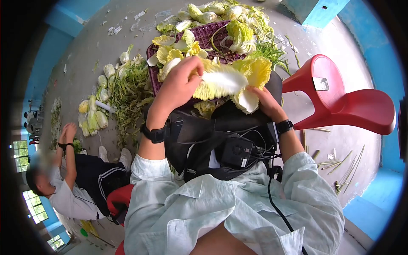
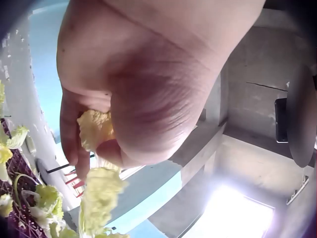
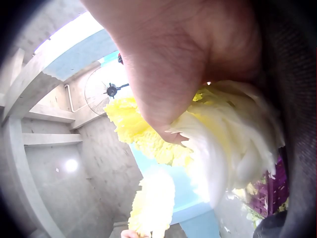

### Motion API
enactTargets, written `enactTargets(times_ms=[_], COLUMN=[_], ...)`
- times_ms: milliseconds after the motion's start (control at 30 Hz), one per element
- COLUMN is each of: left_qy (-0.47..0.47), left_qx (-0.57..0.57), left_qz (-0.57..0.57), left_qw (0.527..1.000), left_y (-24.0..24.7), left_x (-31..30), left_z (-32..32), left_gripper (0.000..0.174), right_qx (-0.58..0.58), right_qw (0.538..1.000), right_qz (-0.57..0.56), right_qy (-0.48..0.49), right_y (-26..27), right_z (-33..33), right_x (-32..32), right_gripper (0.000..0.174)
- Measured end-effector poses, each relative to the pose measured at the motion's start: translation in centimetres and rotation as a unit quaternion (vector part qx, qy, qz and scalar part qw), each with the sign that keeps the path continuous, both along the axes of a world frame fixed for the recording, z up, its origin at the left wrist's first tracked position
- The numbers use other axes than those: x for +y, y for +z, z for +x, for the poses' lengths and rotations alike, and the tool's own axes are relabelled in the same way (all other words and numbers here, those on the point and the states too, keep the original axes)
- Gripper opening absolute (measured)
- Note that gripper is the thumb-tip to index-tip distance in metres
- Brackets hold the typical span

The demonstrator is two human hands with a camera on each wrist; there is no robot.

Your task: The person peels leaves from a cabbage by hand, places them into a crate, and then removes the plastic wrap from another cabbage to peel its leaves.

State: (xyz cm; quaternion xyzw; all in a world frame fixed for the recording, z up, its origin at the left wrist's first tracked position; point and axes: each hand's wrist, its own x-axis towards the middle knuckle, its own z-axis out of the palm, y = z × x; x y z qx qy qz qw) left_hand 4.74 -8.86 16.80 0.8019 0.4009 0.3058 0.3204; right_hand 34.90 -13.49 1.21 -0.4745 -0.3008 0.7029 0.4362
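Observation:
In the head view my left hand (image 1: 180,83) pinches a single napa cabbage leaf (image 1: 223,81), white-ribbed with a frilly yellow edge and blurred by motion. In the left wrist view, thumb and fingers close on yellow leaf (image 2: 94,130), and a pale green strip hangs below. My right hand (image 1: 268,103) grips a partly stripped napa cabbage (image 1: 255,76), its leaves fanned out. Seen from the right wrist, the thumb presses against the cabbage's white ribs (image 3: 213,148); the palm hides part of it. Both hands are above a purple crate (image 1: 208,37) holding loose leaves and a cabbage piece (image 1: 241,36).
Whole cabbages (image 1: 208,17) lie behind the crate, and trimmed greens (image 1: 129,85) heap at its left. A red plastic chair (image 1: 327,89) stands to the right. Another person (image 1: 74,178) sits at the left. A black device (image 1: 236,152) with cables rests on my lap.

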Motion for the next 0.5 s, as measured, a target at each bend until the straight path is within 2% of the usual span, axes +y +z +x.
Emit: enactTargets(times_ms=[67,100,200,233,367,400,500], left_qy=[-0.071,-0.098,-0.136,-0.141,-0.091,-0.085,-0.057], left_qx=[0.004,0.059,0.044,0.055,0.041,0.000,-0.023], left_qz=[-0.051,-0.061,-0.088,-0.125,-0.033,0.013,0.050], left_qw=[0.996,0.992,0.986,0.981,0.994,0.996,0.997], left_y=[0.2,-0.2,-1.2,-1.3,-3.3,-4.5,-6.7], left_x=[0.2,0.7,1.2,1.5,2.3,2.6,3.0], left_z=[0.7,0.9,3.5,4.5,8.8,9.6,11.8], left_gripper=[0.008,0.016,0.025,0.035,0.043,0.043,0.046], right_qx=[0.004,0.002,0.001,0.003,0.029,0.037,0.011], right_qw=[1.000,1.000,1.000,1.000,0.999,0.998,0.998], right_qz=[-0.006,-0.003,0.008,0.013,0.037,0.040,0.051], right_qy=[-0.003,0.000,0.005,0.009,0.024,0.026,0.037], right_y=[0.3,0.2,-0.2,-0.2,-0.3,-0.7,-0.5], right_z=[0.1,0.1,0.1,0.1,0.1,0.2,0.5], right_x=[0.0,-0.1,0.1,0.1,-0.1,0.0,-0.1], right_gripper=[0.040,0.041,0.042,0.042,0.047,0.047,0.047])
